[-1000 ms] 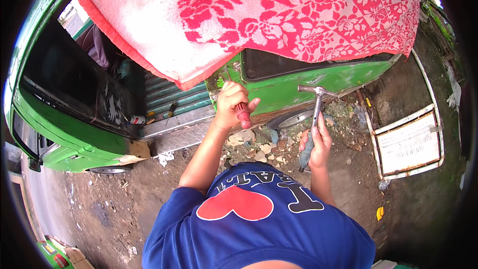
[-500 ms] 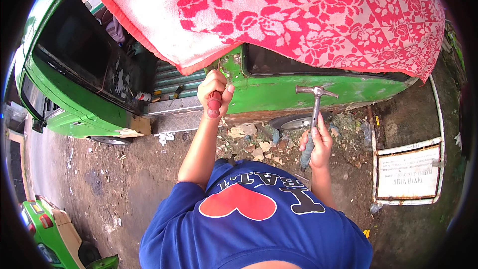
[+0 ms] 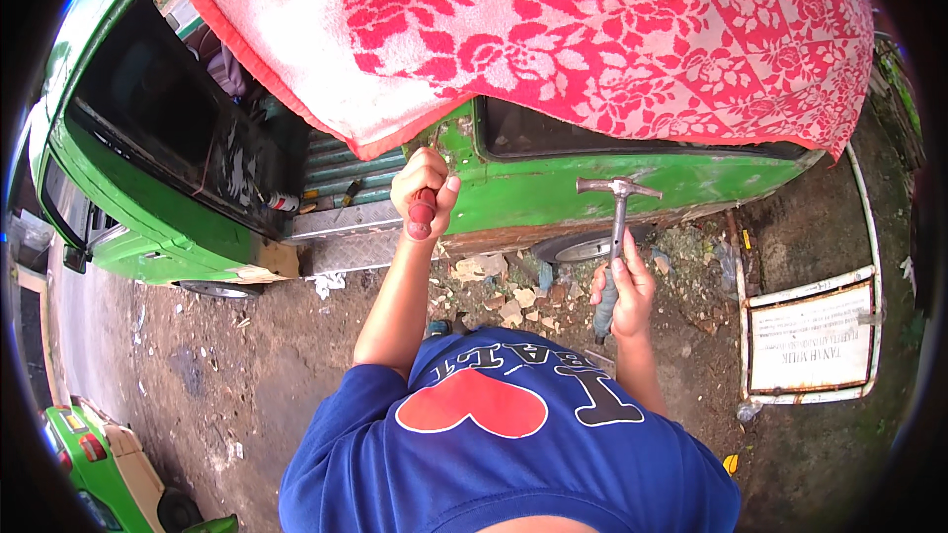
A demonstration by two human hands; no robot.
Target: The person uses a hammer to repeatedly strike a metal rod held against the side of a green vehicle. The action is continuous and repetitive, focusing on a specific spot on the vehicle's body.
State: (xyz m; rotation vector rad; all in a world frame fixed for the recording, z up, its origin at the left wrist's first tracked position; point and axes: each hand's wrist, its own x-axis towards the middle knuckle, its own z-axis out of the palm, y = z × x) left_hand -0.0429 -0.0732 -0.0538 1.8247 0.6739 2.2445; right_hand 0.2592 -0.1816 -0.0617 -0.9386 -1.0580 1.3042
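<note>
My left hand (image 3: pixel 425 184) is closed round the red handle of a screwdriver (image 3: pixel 422 214), held in front of the green body panel (image 3: pixel 523 183) beside the vehicle's door opening. The handle end points back toward me, and the tip is hidden behind my fist. To the right, my right hand (image 3: pixel 630 291) grips a hammer (image 3: pixel 619 222) by its grey-wrapped handle. The metal head is up, apart from the screwdriver and in front of the panel. A red and white flowered blanket (image 3: pixel 592 39) drapes over the vehicle above both hands.
Left of my left hand, the doorway shows a ribbed floor (image 3: pixel 346 173) with small tools and a can on it. Broken rubble (image 3: pixel 513 306) lies on the ground by the wheel (image 3: pixel 583 249). A white-framed sign (image 3: pixel 810 343) stands at right; another green vehicle (image 3: pixel 109 474) is at lower left.
The hammer has shifted slightly left, its head more level. My left hand and the screwdriver sit slightly lower in the picture. Both grips are unchanged.
</note>
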